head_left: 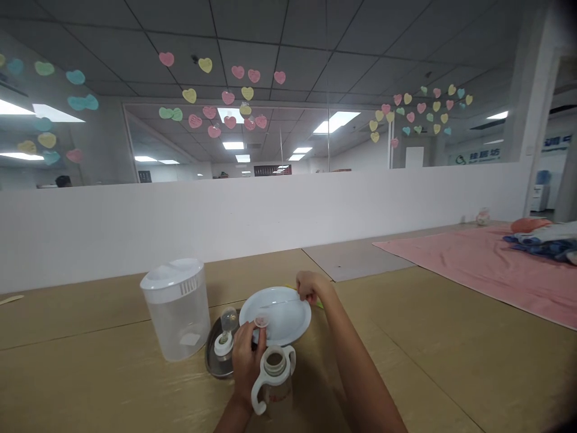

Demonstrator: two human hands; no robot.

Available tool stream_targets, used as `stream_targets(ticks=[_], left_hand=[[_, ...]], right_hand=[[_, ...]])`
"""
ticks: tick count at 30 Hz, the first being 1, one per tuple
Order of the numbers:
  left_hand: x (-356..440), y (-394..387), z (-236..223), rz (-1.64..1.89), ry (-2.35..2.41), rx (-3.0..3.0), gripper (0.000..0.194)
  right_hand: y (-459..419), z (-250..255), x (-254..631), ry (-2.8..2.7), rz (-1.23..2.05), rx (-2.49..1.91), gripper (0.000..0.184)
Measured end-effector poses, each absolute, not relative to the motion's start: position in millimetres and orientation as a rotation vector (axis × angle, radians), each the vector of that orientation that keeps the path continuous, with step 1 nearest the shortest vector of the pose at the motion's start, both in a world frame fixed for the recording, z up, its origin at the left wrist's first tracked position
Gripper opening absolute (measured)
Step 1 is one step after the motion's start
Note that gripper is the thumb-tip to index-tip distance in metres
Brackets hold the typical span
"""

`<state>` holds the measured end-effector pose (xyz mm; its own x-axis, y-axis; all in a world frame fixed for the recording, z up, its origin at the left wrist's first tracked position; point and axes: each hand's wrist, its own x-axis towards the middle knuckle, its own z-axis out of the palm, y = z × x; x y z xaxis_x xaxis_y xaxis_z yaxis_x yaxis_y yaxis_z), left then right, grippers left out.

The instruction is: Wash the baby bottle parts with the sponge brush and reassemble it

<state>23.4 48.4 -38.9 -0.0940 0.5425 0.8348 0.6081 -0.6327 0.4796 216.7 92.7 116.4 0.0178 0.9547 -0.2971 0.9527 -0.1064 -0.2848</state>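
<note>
- Far left of the round white ceramic plate (pixel 274 316): a pale wooden stick (pixel 11 299) lies on the tan table top (pixel 76 373), which a thin seam crosses.
- Beyond the plate, across the room's width: a low white partition (pixel 180 228), with a glass wall above it bearing pastel paper hearts (pixel 228 97) under a grey tiled ceiling (pixel 252 36).
- Left of the plate: a translucent plastic pitcher with a white lid (pixel 175 310) stands upright.
- Just left, under the plate's rim: a round dark steel tray (pixel 213 355) holds an upright clear teat in a white collar (pixel 225 334).
- At the plate's near rim: the left hand (pixel 246 361) is nearly closed, its fingertips pinching a small clear round cap (pixel 261 320).
- Just before the plate: an open clear bottle with white loop handles (pixel 274 379) stands upright.
- At the plate's far rim: the right hand (pixel 309 287) curls its fingers beside a thin clear rod (pixel 279 302); whether it grips the rod, I cannot tell.
- Far right of the plate: a pink cloth (pixel 469 264) carries a crumpled blue-and-white cloth (pixel 541 240).
</note>
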Motion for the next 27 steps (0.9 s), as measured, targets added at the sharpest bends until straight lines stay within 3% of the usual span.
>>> stream_targets(ticks=[6, 11, 17, 20, 27], left_hand=[[18.1, 42.3, -33.3, -1.726, -1.227, -2.169, 0.024], [16.8, 38.4, -24.8, -1.62, -1.277, -2.288, 0.026], [13.9, 43.0, -28.4, -1.589, -1.272, -2.236, 0.026], [12.1, 39.9, -25.4, -1.598, -1.289, -2.254, 0.028], [10.6, 38.9, -22.3, -1.605, -1.318, -2.296, 0.032]], right_hand=[[89.1, 117.8, 192.8, -2.083, 0.477, -1.829, 0.034], [98.8, 101.9, 158.3, -1.921, 0.58, -1.336, 0.022], [110.0, 80.8, 140.5, -1.97, 0.788, -1.262, 0.037], [105.5, 85.0, 140.2, -1.967, 0.693, -1.268, 0.053], [72.8, 136.8, 153.3, -1.833, 0.366, -1.201, 0.047]])
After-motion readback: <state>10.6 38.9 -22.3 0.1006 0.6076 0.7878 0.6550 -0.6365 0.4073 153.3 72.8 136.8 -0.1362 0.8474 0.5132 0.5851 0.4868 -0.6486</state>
